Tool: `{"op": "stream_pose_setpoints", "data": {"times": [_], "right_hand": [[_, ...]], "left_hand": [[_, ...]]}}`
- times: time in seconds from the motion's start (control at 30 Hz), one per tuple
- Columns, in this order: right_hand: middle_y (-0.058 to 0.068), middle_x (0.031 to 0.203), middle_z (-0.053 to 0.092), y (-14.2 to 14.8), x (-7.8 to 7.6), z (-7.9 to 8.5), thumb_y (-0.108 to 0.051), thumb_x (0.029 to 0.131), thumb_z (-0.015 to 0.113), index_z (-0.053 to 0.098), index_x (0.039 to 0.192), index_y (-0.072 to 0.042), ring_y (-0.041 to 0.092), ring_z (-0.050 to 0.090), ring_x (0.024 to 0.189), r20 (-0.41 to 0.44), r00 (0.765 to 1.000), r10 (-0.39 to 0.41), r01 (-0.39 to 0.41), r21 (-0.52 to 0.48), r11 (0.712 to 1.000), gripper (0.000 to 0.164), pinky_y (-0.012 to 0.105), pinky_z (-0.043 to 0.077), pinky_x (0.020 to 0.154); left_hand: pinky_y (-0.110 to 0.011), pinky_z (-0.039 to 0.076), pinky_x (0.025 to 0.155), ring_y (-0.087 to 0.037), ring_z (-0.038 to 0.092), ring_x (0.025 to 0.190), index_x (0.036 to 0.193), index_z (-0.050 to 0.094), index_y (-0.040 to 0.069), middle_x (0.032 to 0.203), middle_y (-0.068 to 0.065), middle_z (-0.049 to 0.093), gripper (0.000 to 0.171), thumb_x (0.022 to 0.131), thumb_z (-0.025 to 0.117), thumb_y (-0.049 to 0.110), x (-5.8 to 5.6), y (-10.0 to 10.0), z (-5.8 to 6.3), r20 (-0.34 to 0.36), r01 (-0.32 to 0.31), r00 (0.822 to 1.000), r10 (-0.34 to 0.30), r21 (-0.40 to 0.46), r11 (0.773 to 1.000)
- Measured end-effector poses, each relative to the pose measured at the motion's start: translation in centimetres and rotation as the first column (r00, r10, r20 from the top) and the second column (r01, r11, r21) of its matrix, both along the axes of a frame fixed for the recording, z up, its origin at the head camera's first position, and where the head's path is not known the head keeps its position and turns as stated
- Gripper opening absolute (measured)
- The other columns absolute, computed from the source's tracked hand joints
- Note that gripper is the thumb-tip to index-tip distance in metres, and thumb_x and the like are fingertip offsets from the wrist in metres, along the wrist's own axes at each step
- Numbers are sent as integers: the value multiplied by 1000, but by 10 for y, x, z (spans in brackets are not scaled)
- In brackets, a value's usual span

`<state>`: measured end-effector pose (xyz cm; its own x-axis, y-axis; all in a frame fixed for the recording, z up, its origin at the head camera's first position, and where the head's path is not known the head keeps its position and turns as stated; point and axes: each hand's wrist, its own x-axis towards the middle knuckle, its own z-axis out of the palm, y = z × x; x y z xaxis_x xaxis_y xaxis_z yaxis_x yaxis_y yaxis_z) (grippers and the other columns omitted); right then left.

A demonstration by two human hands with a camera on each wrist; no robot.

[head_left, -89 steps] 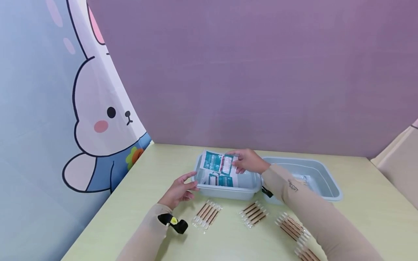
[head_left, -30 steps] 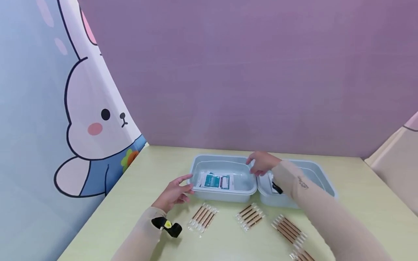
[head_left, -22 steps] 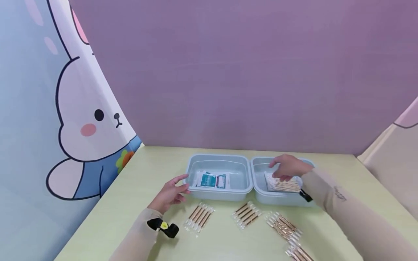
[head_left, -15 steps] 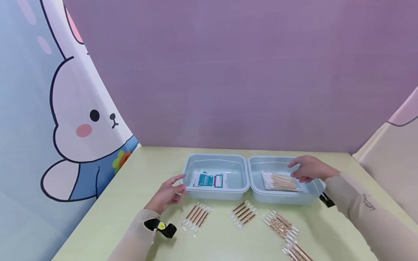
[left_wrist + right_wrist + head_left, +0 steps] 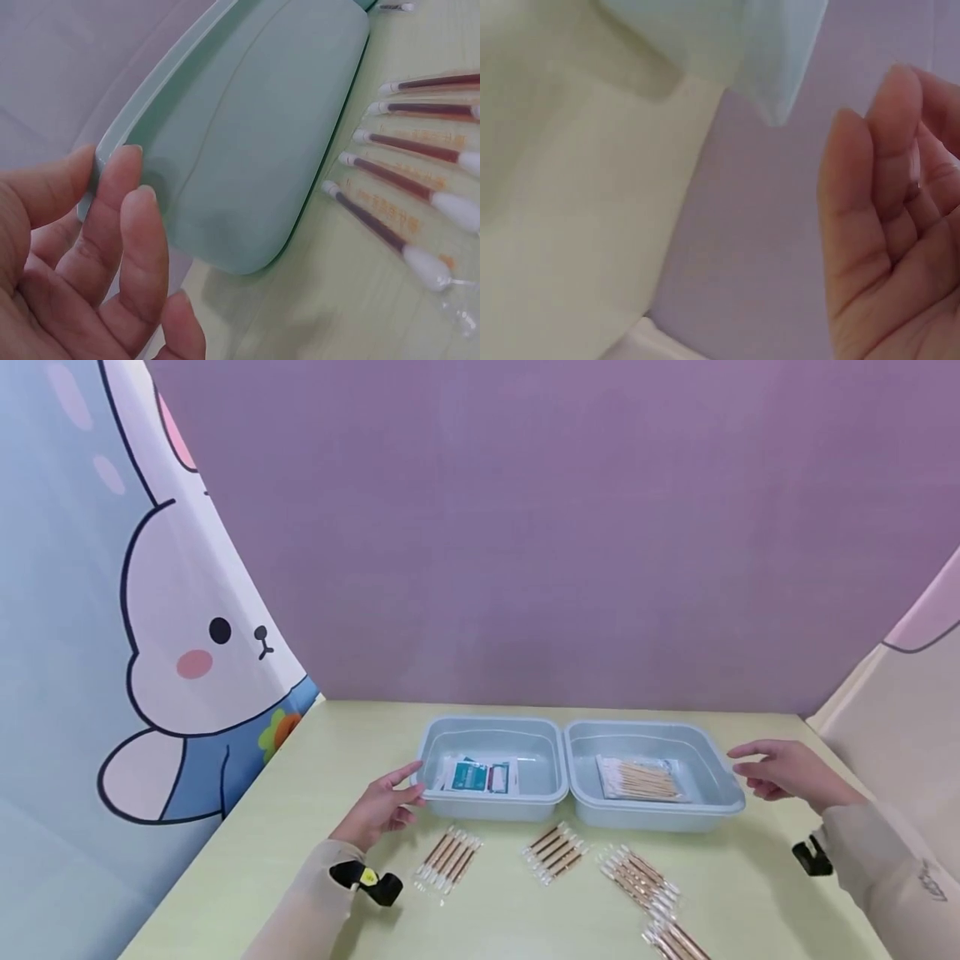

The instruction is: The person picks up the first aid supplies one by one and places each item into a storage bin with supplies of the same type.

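My left hand (image 5: 379,810) pinches the rim at the left end of the left pale blue plastic basin (image 5: 492,811), thumb and index finger on either side. The other fingers hang loosely below, seen in the left wrist view. Teal-and-white packets (image 5: 480,776) lie flat inside this basin. My right hand (image 5: 791,770) holds nothing, its fingers relaxed and pointing at the right end of the right plastic basin (image 5: 652,818). In the right wrist view a gap shows between fingers and basin. A clear bag of cotton swabs (image 5: 641,779) lies in the right basin.
Sealed packs of brown-stemmed swabs lie in front: a left pack (image 5: 450,857), a middle pack (image 5: 555,852), and a right pack (image 5: 639,877) touching another pack (image 5: 675,939) nearer me. Both basins stand side by side near the purple back panel (image 5: 525,568).
My right hand has let go of a teal-and-white packet in the left basin. It has swept right across the second basin to its far end. My left hand stays at its rim.
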<state>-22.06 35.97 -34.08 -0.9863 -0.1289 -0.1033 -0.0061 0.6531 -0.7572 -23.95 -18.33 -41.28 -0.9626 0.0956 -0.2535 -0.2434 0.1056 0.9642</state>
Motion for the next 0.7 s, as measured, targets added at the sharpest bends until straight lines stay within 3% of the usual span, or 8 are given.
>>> {"op": "stream_pose_setpoints", "data": {"times": [0.13, 0.37, 0.4, 0.53, 0.63, 0.7], "right_hand": [[3, 68, 55, 7, 6, -14, -10, 94, 57, 44, 126, 18, 11, 53, 55, 4, 999, -44, 44, -28, 999, 44, 28, 50, 56], [2, 70, 56, 10, 9, -38, -15, 95, 59, 55, 118, 13, 11, 53, 56, 64, 997, -51, 59, -127, 990, 37, 28, 48, 54], [3, 71, 57, 11, 9, -40, -15, 95, 59, 58, 116, 10, 12, 54, 56, 70, 996, -51, 60, -143, 988, 32, 28, 49, 55], [6, 75, 62, 13, 11, -49, -17, 95, 59, 65, 105, -25, 14, 61, 56, 94, 994, -50, 70, -224, 972, 14, 30, 52, 57], [6, 78, 64, 16, 12, -53, -17, 96, 59, 61, 96, -42, 13, 64, 58, 138, 990, -14, 60, -338, 939, 25, 30, 54, 59], [5, 80, 66, 19, 12, -55, -15, 97, 56, 62, 97, -46, 11, 65, 60, 168, 984, 61, 21, -446, 895, 31, 29, 55, 62]], "left_hand": [[-27, 39, 57, -12, 55, 51, 145, 42, 14, 76, 0, 66, 51, 96, 58, 15, -1, 1, -1, 7, -12, 1000, 12, -14, 1000], [-27, 39, 56, -13, 55, 50, 143, 46, 13, 75, -1, 67, 49, 96, 59, 15, 0, 4, -3, -18, -57, 998, 56, -51, 997], [-27, 39, 56, -13, 54, 50, 143, 46, 12, 75, -1, 67, 48, 96, 58, 14, 0, 4, -4, -24, -58, 998, 57, -54, 997], [-27, 40, 56, -11, 53, 50, 143, 44, 9, 73, -1, 66, 48, 97, 57, 13, 1, 6, -5, -57, -53, 997, 50, -43, 998], [-26, 41, 56, -10, 52, 50, 143, 42, 7, 71, 0, 64, 49, 97, 57, 11, 3, 7, -4, -93, -59, 994, 57, -21, 998], [-25, 42, 55, -10, 51, 49, 144, 40, 5, 69, 1, 64, 52, 96, 57, 8, 5, 10, -4, -137, -83, 987, 78, -30, 996]]}}
